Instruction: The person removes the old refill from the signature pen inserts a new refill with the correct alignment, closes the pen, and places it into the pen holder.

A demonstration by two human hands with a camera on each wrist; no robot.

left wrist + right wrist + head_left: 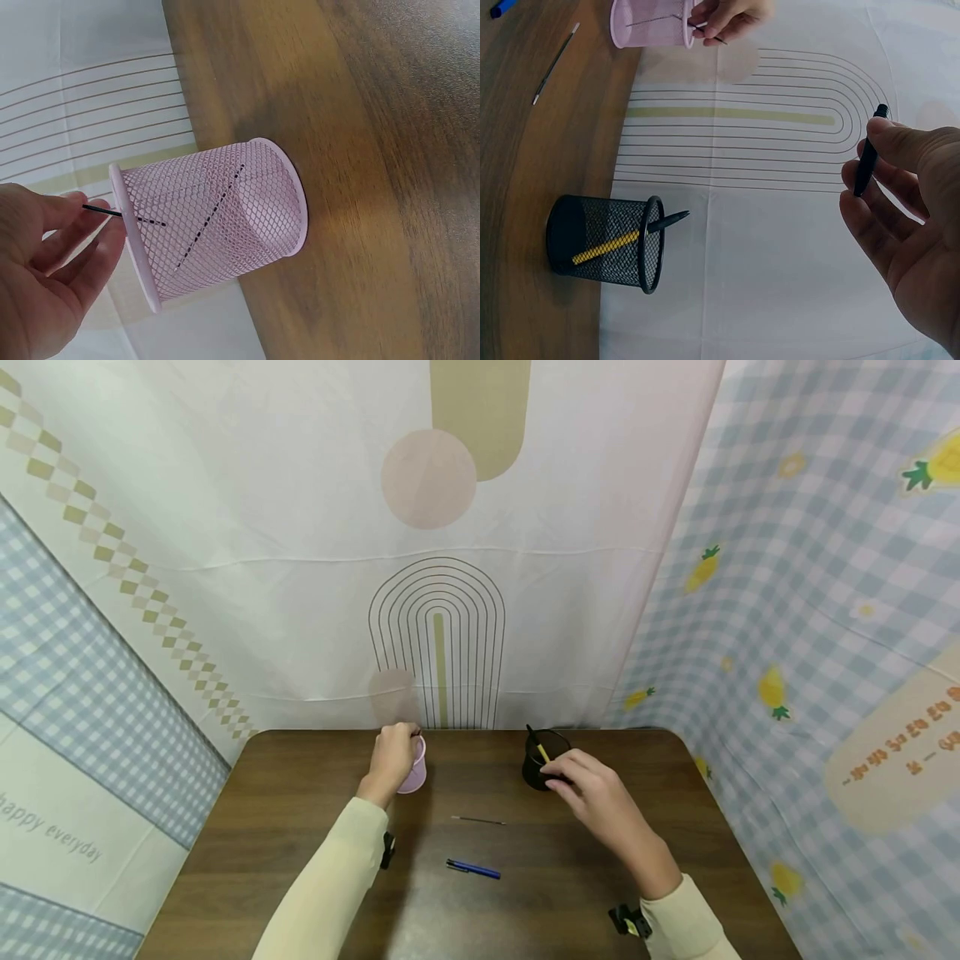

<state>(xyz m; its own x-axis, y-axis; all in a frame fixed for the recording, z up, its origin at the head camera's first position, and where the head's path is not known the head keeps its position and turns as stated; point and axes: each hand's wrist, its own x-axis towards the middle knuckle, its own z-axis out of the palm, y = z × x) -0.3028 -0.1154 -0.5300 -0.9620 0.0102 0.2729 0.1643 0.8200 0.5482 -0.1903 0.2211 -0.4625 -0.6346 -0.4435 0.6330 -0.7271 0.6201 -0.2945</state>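
Note:
My left hand [390, 760] is at the mouth of a pink mesh pen holder [217, 262]. Thumb and fingers pinch the end of a thin black pen refill [103, 211], whose far part reaches inside past the rim. Through the mesh, a second thin dark stick [210, 215] leans within the holder. On the other side, my right hand [596, 793] grips a black pen [868, 161] between thumb and fingers. That hand overlaps the black mesh pen holder [536, 774] in the head view. A yellow-and-black pen [611, 244] stands tilted in this holder.
Between the holders, nearer the front, a thin pen refill [478, 820] lies on the brown wooden table [300, 843]. Closer still is a blue pen [474, 869]. A printed cloth [315, 635] hangs behind the table's back edge, and checked cloth [750, 610] hangs along the right.

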